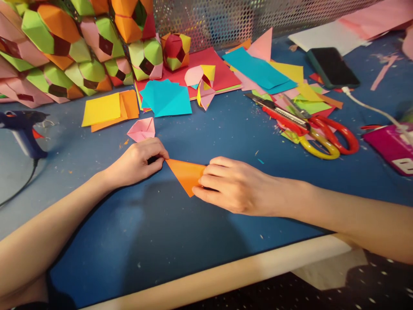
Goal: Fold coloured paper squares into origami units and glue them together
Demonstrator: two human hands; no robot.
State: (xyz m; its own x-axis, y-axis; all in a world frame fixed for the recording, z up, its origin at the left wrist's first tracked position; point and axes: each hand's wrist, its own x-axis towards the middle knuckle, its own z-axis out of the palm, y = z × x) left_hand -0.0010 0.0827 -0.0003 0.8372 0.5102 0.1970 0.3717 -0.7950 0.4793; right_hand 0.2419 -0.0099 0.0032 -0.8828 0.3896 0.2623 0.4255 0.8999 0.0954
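Observation:
An orange paper (186,174), folded into a triangle, lies flat on the blue table mat (155,241). My left hand (138,161) is curled, its fingertips pinching the paper's left corner. My right hand (235,187) presses down on the paper's right side, fingers closed over the edge. A small folded pink paper piece (142,129) sits just beyond my left hand.
Stacked paper polyhedra (64,47) fill the back left. Square sheets in yellow (101,108), cyan (166,98) and red lie behind. Red and yellow scissors (325,133) and a utility knife (277,112) lie right, near a phone (332,66). A glue gun (22,129) rests at left.

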